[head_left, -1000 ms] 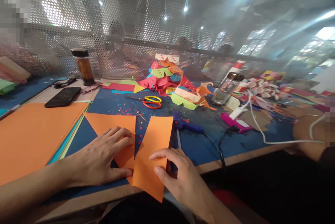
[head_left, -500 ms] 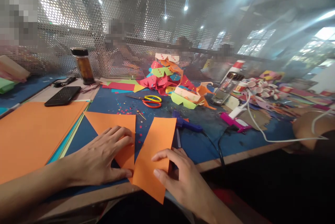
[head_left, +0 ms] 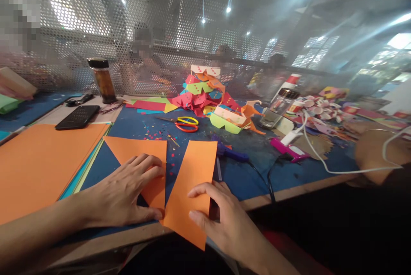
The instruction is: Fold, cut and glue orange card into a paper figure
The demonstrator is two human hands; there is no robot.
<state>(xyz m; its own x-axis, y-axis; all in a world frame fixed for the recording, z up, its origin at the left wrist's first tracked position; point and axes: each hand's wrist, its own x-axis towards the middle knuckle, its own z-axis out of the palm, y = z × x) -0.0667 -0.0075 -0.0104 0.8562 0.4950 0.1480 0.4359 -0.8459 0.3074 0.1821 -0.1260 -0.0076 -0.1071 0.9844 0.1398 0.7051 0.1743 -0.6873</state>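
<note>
Orange paper lies before me as a triangular part (head_left: 144, 144) and a longer slanted strip (head_left: 189, 176); whether they join at the bottom, beneath my left thumb, I cannot tell. My left hand (head_left: 125, 191) lies over the triangular part with its fingers stretched out, thumb toward the seam. At the strip's right edge is my right hand (head_left: 221, 210). Its thumb and forefinger rest on top of the paper, while the other fingers are partly hidden past the edge. The strip's lower corner sticks out beyond the table's front edge.
Scissors (head_left: 186, 124) and paper bits lie beyond the orange paper. A blue glue gun (head_left: 231, 150) with its cord is on the right. Cut paper shapes (head_left: 201, 95) are heaped behind. A paper stack (head_left: 38, 163), black phone (head_left: 78, 117) and jar (head_left: 104, 82) stand left.
The strip has shifted slightly, its top edge a little farther away and its lower corner a little to the right. My left hand has stayed nearly still.
</note>
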